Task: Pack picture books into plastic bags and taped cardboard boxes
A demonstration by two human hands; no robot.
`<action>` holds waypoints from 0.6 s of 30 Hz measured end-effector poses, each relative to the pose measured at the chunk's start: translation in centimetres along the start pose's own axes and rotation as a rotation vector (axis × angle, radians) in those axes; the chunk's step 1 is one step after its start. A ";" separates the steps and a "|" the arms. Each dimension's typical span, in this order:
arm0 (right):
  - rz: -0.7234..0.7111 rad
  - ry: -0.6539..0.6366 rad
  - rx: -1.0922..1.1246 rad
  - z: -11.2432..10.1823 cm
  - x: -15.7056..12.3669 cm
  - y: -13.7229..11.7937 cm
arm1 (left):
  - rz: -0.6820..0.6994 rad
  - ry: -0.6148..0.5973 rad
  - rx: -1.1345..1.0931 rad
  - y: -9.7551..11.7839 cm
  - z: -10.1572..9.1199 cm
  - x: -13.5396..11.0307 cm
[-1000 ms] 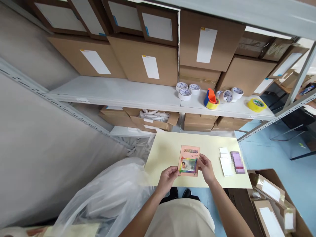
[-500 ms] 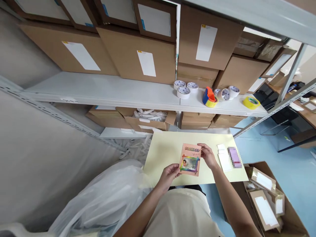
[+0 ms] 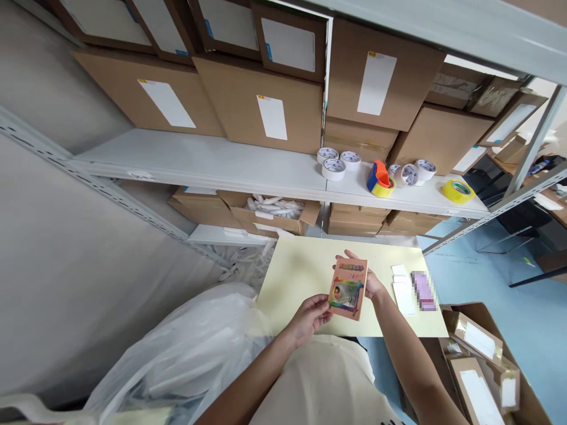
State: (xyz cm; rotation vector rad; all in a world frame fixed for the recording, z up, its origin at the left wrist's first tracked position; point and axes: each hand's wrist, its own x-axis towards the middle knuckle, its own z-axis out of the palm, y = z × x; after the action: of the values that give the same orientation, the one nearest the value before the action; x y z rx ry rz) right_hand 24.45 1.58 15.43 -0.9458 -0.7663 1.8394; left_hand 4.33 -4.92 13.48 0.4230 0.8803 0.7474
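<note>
A pink booklet [image 3: 348, 289] with a rainbow-framed picture on its cover is held up over the pale yellow table [image 3: 292, 271]. My left hand [image 3: 312, 316] pinches its lower left edge, thumb in front. Behind the booklet is my right hand [image 3: 372, 284], its fingers stretched out and showing past the top edge; the cover hides most of the palm. Whether that palm presses on the back cannot be seen. To the right on the table lie white cards or papers [image 3: 403, 292] and a blurred purple item [image 3: 424, 290].
Tape rolls [image 3: 333, 169] and a tape dispenser [image 3: 380, 179] sit on the grey shelf [image 3: 212, 162], below large cartons [image 3: 279, 112]. An open carton [image 3: 482, 310] with small boxes stands right of the table. Clear plastic sheeting [image 3: 190, 342] bulges at the left.
My right hand has gone from gripping the booklet's upper right edge to lying behind it with fingers stretched. The booklet is tilted slightly more. The camera view has shifted a little.
</note>
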 end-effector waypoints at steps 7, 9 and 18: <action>-0.064 -0.006 -0.001 0.4 -0.6 0.1 | 0.118 -0.014 0.193 0.1 0.0 -0.5; -0.077 0.033 -0.052 0.3 -1.0 -0.5 | 0.176 -0.003 0.183 0.5 -0.6 -0.9; -0.170 0.329 -0.244 2.2 -2.7 -1.4 | 0.453 0.152 0.450 1.7 -1.7 -1.6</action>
State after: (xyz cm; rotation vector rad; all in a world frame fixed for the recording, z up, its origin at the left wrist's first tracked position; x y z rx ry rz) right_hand 24.03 -0.58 18.52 -1.2611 -0.8468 1.4179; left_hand 1.57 -4.92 14.42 0.9978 1.1156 1.0047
